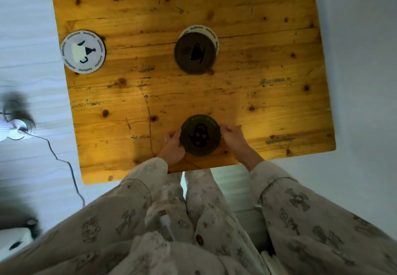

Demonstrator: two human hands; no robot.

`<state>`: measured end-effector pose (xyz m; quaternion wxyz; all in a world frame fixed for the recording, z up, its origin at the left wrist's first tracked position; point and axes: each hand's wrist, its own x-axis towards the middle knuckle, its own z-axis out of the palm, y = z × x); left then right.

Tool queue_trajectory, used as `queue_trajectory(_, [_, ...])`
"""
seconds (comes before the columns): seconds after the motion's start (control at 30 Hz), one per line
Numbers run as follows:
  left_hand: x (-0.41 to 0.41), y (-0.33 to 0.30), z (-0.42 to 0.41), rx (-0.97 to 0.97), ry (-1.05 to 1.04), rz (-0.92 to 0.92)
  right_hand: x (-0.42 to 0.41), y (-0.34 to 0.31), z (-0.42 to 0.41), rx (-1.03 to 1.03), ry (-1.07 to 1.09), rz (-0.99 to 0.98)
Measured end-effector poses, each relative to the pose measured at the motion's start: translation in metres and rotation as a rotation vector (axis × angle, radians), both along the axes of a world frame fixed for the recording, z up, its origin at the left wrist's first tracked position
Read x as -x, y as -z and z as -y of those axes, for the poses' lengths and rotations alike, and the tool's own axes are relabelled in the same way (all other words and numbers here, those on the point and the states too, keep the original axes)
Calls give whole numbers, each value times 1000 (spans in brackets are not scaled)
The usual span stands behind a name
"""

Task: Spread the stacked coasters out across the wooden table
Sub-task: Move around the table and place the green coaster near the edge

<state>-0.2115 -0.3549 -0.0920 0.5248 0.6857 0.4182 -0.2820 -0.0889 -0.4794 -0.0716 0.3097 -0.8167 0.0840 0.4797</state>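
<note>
A dark green coaster (200, 134) with a black teapot print lies near the front edge of the wooden table (268, 94). My left hand (173, 147) grips its left rim and my right hand (233, 138) grips its right rim. Farther back, in the middle, a brown coaster (195, 53) with a cup print lies on top of a white coaster (209, 32), which peeks out behind it. A single white coaster (83, 51) with a cup print rests flat near the table's left edge.
A black cable (64, 163) runs across the pale floor left of the table, from a round fitting (18, 127). My patterned beige sleeves and trousers fill the bottom of the view. Pale floor lies to the right of the table.
</note>
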Motion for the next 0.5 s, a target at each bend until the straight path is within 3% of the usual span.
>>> queue_trajectory(0.5, [11, 4, 3, 37, 30, -58, 21, 4, 17, -56, -48, 16])
